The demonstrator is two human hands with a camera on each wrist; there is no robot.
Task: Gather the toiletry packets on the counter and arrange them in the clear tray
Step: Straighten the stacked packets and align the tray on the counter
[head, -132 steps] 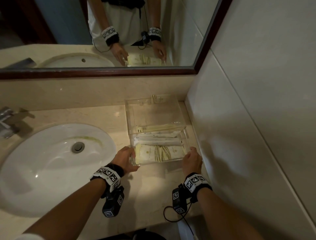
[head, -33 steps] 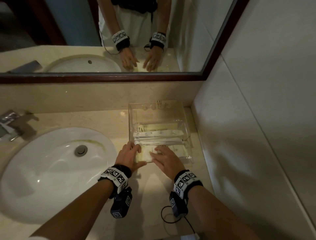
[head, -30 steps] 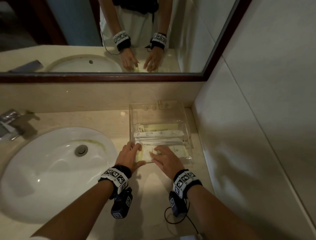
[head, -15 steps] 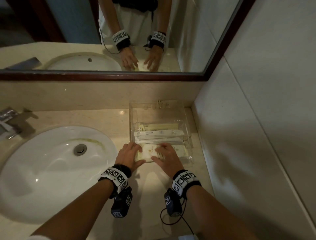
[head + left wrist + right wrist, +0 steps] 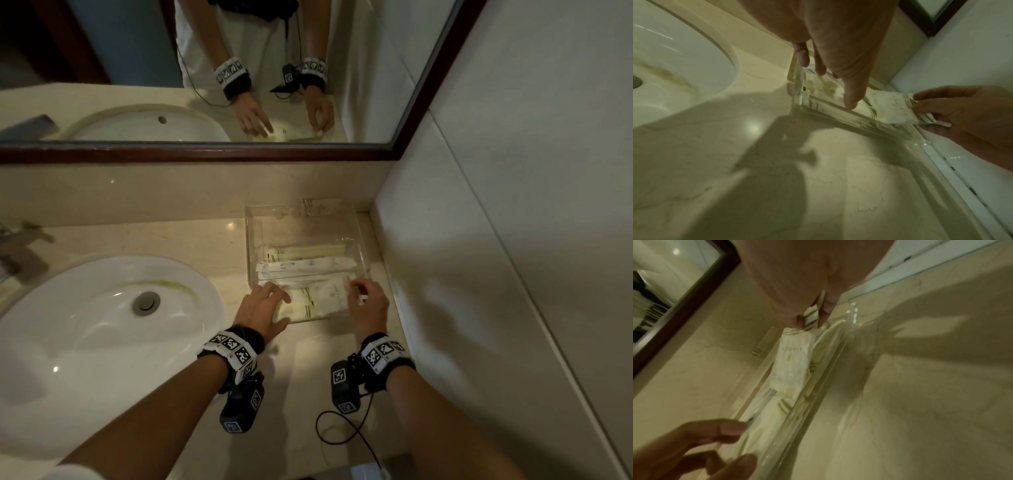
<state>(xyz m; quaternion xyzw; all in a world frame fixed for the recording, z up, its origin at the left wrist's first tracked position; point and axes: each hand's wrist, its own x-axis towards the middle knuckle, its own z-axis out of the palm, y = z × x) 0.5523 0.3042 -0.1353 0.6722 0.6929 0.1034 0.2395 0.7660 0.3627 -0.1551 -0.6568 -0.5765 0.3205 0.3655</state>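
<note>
Both hands at the near end of the clear tray (image 5: 356, 236) on the counter (image 5: 205, 240)

Right hand (image 5: 368, 305) pinches a cream packet (image 5: 329, 296) by its right edge, inside the tray; left hand (image 5: 262, 308), fingers spread and loose, rests at the tray's near left corner; other packets (image 5: 305, 265) lie just beyond the fingers.

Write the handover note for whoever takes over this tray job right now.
Left hand: fingers spread, resting on the near left corner of the clear tray, gripping nothing.
Right hand: pinches the right end of the front packet, which lies partly in the tray.
Done: the long white packets and a striped packet already lie in rows behind it.
Left: settle the front packet flat and release it. No loose packets show on the counter.
</note>
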